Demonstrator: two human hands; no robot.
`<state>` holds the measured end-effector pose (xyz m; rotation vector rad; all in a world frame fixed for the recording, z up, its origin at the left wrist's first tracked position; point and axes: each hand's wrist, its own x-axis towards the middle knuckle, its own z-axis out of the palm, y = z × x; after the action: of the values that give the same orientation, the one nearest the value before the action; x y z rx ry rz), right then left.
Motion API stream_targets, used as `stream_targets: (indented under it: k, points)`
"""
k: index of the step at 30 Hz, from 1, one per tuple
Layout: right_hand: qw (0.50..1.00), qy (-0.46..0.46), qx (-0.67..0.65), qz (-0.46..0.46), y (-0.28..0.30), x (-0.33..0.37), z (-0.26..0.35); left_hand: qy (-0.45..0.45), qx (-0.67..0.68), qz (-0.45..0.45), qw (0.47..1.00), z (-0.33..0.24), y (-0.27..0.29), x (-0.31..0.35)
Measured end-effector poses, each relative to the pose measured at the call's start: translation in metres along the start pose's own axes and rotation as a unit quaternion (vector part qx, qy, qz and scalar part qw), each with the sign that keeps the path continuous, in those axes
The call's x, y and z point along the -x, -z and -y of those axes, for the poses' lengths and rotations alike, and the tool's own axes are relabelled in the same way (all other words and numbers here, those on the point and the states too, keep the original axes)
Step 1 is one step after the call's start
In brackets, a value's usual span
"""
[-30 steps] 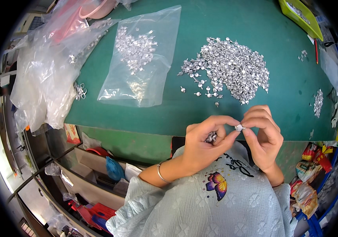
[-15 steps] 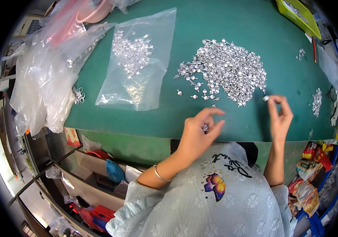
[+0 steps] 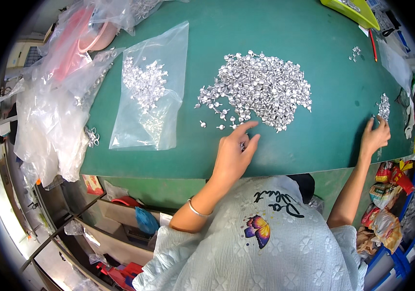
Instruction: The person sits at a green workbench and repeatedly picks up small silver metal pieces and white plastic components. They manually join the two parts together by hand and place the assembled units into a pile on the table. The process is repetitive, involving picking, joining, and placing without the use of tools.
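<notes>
My left hand [image 3: 235,150] is curled at the near edge of a large heap of small silver metal pieces [image 3: 270,87], each with a round head and a short stem. Several such pieces [image 3: 242,145] are held inside its bent fingers, while the index finger and thumb stand apart. Far to the right, my right hand [image 3: 376,135] is beside a small pile of similar pieces [image 3: 383,105]. Its thumb and fingers are apart, and I see nothing gripped between them. A single silver piece [image 3: 373,116] shows close to the fingertips.
Left of the heap lies a clear plastic bag [image 3: 168,92] holding more metal pieces. Crumpled plastic bags [image 3: 54,126] and a pink basin [image 3: 103,39] fill the table's left side. A yellow-green tray [image 3: 360,14], a red pencil [image 3: 372,44] and a few loose pieces [image 3: 355,54] are at the far right.
My right hand has moved right, from beside the big heap to the small pile, and no longer shows the piece it pinched. The view has shifted slightly; my left hand keeps its curl.
</notes>
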<state>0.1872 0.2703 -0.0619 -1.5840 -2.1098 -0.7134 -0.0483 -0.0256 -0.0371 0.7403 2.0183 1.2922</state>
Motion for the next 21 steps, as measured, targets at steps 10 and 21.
stream_targets:
  k: [10,21]
  points:
    - [0.771,0.314,-0.460,0.309,0.105,0.060,0.155,-0.066,-0.227,-0.009,0.972,-0.007,-0.025,-0.033]
    - [0.691,0.402,-0.490,0.346,0.121,0.091,0.134,-0.026,-0.203,-0.059,0.977,0.007,-0.006,0.002]
